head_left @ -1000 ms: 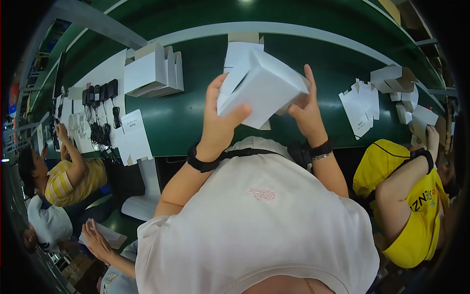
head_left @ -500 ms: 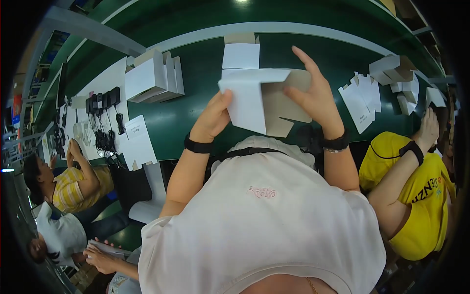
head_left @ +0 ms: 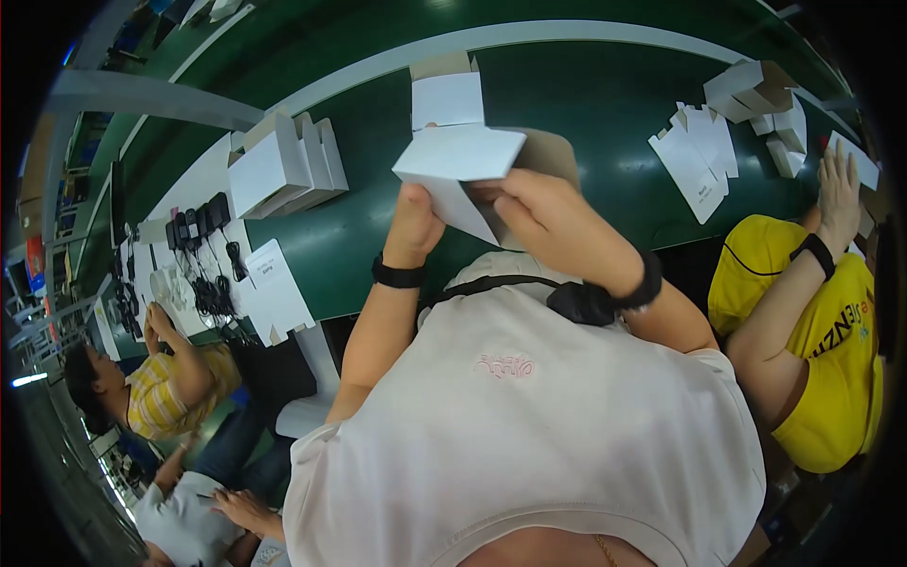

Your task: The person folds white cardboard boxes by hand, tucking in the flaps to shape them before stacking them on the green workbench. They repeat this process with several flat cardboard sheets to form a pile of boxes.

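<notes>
A white cardboard box (head_left: 461, 154), part folded with its brown inside showing, is held up over the green bench in front of me. My left hand (head_left: 413, 229) grips its left side, the thumb on the near face and the other fingers mostly hidden behind. From the right, my right hand (head_left: 559, 225) is closed on the box's near panels, its fingertips tucked in at the fold and partly out of sight. Just beyond stands another white box (head_left: 447, 100) with a raised brown flap.
Several white boxes (head_left: 283, 170) stand together at the left, near black power adapters (head_left: 198, 222) with cables. Flat box blanks (head_left: 697, 161) lie at the right, before more boxes (head_left: 751, 90). A co-worker in yellow (head_left: 812, 378) sits close on my right; others sit left.
My right hand has gone from spread fingers beside the box to closed fingers at its fold. The box is tilted and its top panel has swung over. My view has shifted slightly.
</notes>
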Motion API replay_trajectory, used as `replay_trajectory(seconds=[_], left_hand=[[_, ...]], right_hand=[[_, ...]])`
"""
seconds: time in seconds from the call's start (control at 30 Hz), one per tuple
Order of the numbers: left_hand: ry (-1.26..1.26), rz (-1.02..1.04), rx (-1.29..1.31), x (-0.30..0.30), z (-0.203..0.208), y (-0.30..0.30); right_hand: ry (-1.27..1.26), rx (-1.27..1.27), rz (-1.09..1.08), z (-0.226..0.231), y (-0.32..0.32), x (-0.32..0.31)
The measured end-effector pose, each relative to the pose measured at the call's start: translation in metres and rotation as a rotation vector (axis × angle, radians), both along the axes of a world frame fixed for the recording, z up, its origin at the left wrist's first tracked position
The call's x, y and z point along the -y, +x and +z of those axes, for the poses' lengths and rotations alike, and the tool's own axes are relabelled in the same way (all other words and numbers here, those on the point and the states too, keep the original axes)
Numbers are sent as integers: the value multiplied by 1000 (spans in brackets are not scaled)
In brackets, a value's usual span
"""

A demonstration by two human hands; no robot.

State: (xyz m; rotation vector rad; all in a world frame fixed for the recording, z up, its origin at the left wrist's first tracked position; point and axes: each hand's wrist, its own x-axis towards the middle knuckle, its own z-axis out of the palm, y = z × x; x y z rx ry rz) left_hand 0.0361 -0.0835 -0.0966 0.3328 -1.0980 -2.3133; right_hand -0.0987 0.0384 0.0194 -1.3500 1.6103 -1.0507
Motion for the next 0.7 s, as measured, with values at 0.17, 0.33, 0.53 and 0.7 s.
replay_trajectory(seconds=[0.17,0.33,0.53,0.7], left_hand=[[-248,-18,160,-10,6,4],[-467,-30,298,-17,20,0],[-16,58,141,-10,3,6],[153,90,-31,2,9,15]], right_hand=[[270,532,-171,-36,-3,18],[141,436,27,-67,-18,15],[413,501,69,-32,-9,28],[14,211,-36,10,-12,2]])
